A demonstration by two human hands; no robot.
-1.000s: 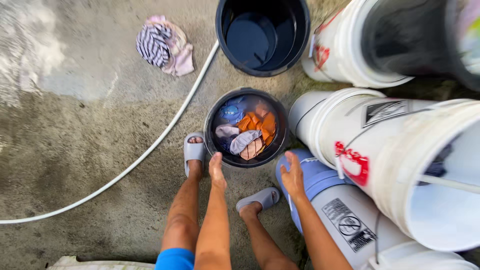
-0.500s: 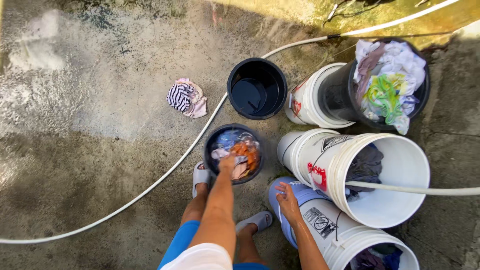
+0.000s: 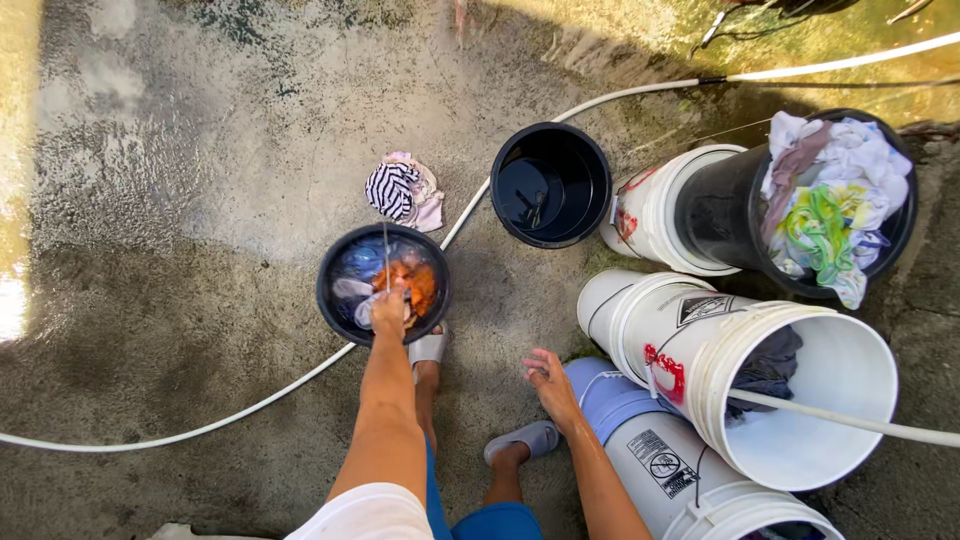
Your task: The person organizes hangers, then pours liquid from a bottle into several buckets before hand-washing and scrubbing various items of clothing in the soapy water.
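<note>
the left hand (image 3: 388, 312) was clenched on the thin wire handle (image 3: 386, 255) of the small dark bucket of wet clothes (image 3: 340, 262); the right hand (image 3: 549, 378) hung released. the handle looked thin, so the bucket could tip and spill on the wet concrete floor (image 3: 180, 250).

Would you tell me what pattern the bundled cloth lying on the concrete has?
The bundled cloth has black and white stripes, with a pinkish piece beside it; the head view shows it.

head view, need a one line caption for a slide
Left hand grips the thin handle of a dark bucket of soaked clothes, right hand free, among white buckets and a hose.
</note>
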